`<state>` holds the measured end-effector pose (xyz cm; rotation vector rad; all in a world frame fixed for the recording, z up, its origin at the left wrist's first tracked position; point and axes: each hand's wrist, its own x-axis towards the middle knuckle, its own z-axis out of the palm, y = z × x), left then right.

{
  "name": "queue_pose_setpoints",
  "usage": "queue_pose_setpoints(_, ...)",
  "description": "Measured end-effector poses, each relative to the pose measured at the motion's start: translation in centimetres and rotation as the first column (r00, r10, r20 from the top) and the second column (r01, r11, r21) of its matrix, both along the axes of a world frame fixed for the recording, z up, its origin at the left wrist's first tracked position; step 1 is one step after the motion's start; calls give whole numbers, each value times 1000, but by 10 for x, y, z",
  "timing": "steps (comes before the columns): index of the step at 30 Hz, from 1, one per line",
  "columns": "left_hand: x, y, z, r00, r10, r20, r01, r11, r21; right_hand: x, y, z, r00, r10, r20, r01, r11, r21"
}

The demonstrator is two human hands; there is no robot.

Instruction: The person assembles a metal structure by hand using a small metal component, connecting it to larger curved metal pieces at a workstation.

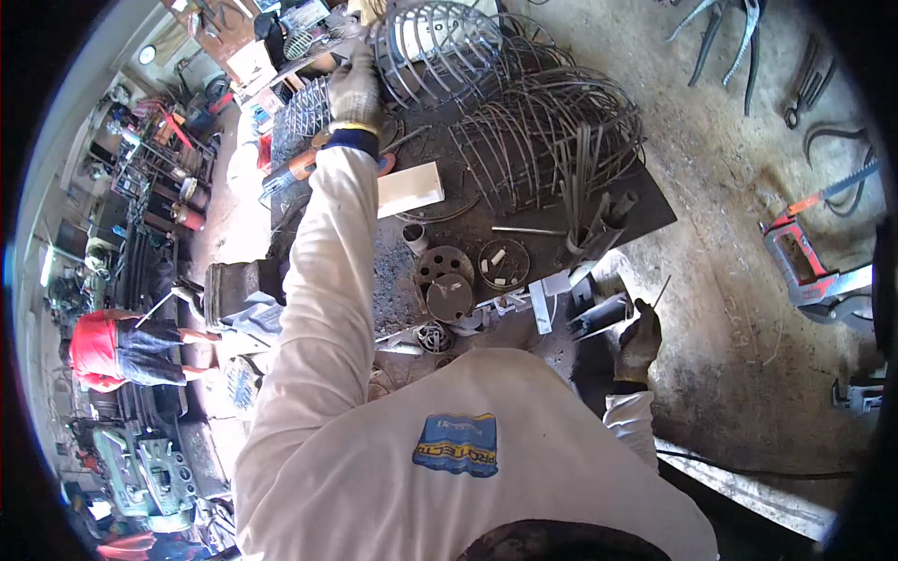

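Observation:
My left hand [354,93], in a grey knit work glove, reaches across the worktable [645,210]. Its fingers close at the left edge of a rounded cage of curved metal rods [435,56]; the exact grip is partly hidden. Down at my right side, my right hand [639,348] wears a darker glove and is closed around a thin metal rod [662,292], which sticks out on both sides of the fist. Beyond my left wrist, a larger openwork bundle of bent rods [547,140] rests on the table.
By my left forearm lie an orange angle grinder [301,166] and a pale flat box [410,190]. Nearer are a holed metal disc [444,266], a round dish [503,265] and a vise [243,288]. A red-framed saw [800,252] lies right; a person in red [98,346] works left.

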<state>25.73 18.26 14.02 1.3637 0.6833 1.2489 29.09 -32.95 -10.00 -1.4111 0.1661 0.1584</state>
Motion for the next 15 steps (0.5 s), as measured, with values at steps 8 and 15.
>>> queue_pose_setpoints(8,61,59,-95,999,-43,-32,33,963,-269,-14,0,-1,998,62,2,-61,995,-84)
queue_pose_setpoints(15,106,92,-136,990,-53,133,100,922,-373,-37,-17,-20,990,106,91,-77,957,-279)
